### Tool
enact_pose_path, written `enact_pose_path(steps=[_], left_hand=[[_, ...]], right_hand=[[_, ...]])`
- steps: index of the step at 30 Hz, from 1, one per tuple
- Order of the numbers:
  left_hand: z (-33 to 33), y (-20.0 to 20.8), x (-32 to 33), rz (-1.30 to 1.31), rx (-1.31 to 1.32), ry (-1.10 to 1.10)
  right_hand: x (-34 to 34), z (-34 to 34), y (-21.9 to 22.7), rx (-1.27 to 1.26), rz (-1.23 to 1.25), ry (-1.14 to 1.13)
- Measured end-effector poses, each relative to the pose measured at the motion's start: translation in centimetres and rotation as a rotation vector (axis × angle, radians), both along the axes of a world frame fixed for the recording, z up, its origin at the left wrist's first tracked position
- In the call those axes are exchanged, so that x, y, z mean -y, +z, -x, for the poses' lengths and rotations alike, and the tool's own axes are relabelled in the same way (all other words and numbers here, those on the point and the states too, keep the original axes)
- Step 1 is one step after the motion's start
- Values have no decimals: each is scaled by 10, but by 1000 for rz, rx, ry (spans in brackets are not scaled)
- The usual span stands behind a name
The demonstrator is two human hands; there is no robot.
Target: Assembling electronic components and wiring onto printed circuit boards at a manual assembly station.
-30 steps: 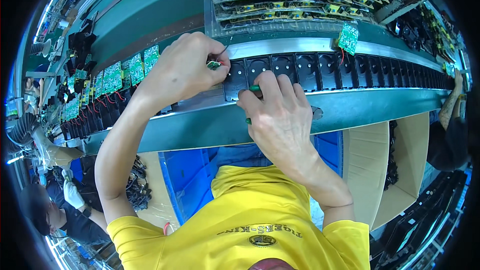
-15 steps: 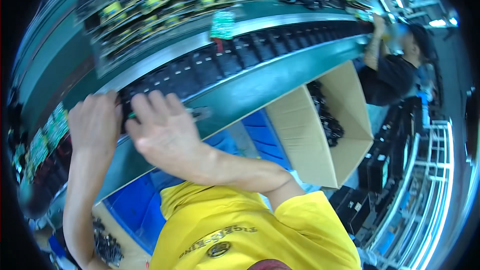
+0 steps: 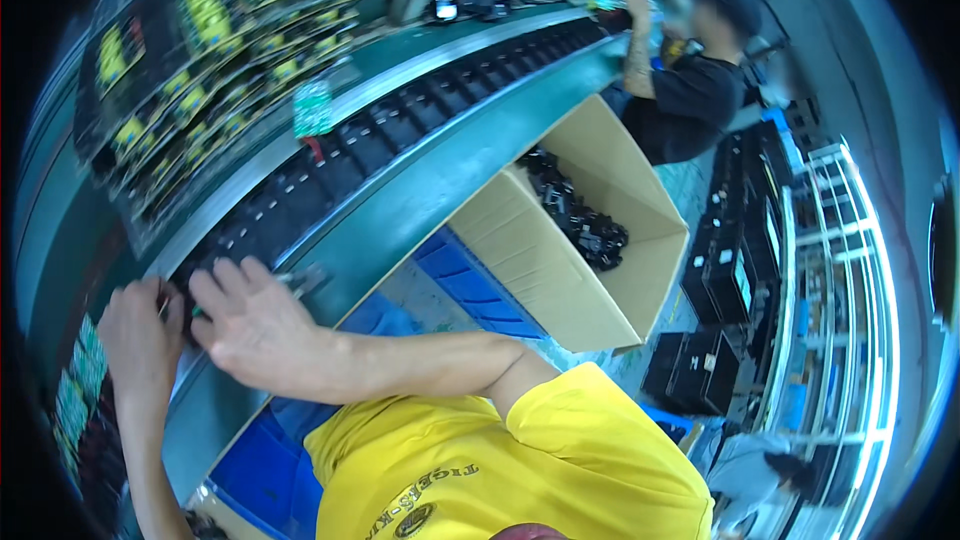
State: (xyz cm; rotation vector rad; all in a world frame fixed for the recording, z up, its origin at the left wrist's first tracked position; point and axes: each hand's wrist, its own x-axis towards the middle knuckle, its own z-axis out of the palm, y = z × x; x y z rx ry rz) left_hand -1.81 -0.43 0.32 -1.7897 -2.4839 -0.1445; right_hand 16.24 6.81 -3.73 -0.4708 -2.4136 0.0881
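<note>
My left hand [image 3: 142, 332] is closed at the near left end of a row of black plastic pieces [image 3: 330, 162] in a long channel. My right hand [image 3: 258, 328] is just beside it, fingers curled down, the two hands almost touching. What the fingers grip is hidden; a small green bit shows by my right fingertips. A blurred greyish object [image 3: 308, 280] lies just past my right hand, and I cannot tell whether it is held. Further along the row, a green circuit board [image 3: 312, 108] with red wire stands at the channel's far edge.
Stacked trays of yellow-topped parts [image 3: 215, 50] rise beyond the channel. A cardboard box [image 3: 515, 250] holding black parts stands right of the bench, above a blue crate [image 3: 480, 280]. Another person [image 3: 690, 90] works at the far end. Several green boards [image 3: 80, 390] line the left.
The view has swung, so the bench and box appear shifted left and the row tilts more steeply. Both hands stay together at the row, still closed.
</note>
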Motion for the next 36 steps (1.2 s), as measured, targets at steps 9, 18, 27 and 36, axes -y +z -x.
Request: enact_pose_path(steps=[9, 18, 27, 36], left_hand=[[14, 34, 16, -41, 474, -171], [24, 11, 40, -157, 112, -380], [33, 0, 30, -292, 81, -452], [38, -4, 26, -286, 147, -466]], right_hand=[[-12, -18, 24, 93, 50, 62], [-21, -24, 97, -251, 1085, 316], [-58, 64, 46, -735, 1515, 669], [-51, 85, 24, -920, 1756, 746]])
